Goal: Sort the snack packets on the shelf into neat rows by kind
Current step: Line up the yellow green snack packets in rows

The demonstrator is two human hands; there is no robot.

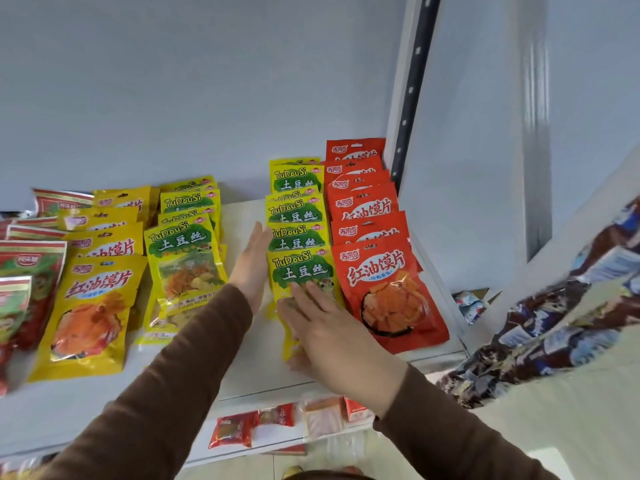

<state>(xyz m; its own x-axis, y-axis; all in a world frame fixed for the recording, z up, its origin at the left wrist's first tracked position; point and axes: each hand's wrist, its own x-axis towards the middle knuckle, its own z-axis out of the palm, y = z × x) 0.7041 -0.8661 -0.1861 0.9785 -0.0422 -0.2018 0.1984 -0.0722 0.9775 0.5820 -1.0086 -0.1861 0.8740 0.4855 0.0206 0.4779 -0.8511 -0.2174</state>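
On the white shelf (242, 372) a row of yellow-green TuDouSi packets (296, 216) runs front to back, next to a row of red packets (374, 230) at the right end. My right hand (325, 327) lies flat, fingers straight, on the front TuDouSi packet (301, 268). My left hand (251, 265) stands on edge with straight fingers against the left side of that row. Further left lie a looser stack of TuDouSi packets (185, 251) and a row of yellow packets (93, 306).
Red-and-green packets (20, 271) sit at the far left. A slotted upright post (412, 88) bounds the shelf on the right. The lower shelf holds small red and white packets (277, 424). Dark patterned packets (554, 323) hang at the right.
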